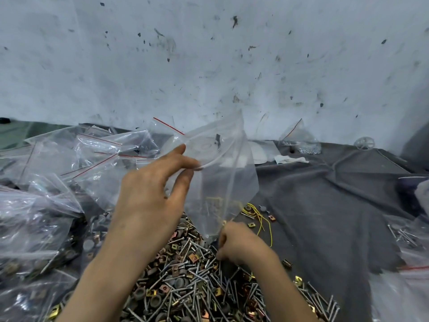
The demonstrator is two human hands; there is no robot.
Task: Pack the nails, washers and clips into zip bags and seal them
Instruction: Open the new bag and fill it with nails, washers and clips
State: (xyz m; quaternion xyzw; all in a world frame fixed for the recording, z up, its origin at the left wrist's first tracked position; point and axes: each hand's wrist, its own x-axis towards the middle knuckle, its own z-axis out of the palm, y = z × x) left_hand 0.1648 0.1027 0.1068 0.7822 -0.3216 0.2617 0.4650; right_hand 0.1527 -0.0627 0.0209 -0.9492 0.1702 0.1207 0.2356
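Observation:
My left hand point(157, 182) pinches the open mouth of a clear zip bag point(222, 177) and holds it up over the pile. The bag hangs down and looks nearly empty, with a small dark piece showing through near its top. Below it lies a heap of nails, grey washers and brass-coloured clips point(192, 282) on grey cloth. My right hand point(239, 245) is down at the heap's upper edge, fingers curled into the parts next to the bag's bottom corner; what it holds is hidden.
Filled and empty zip bags with red strips point(76, 173) are heaped at the left. More bags with nails point(404, 242) lie at the right edge. Yellow wire point(260, 217) lies beside the heap. A small bag point(301, 142) stands by the stained white wall point(209, 54).

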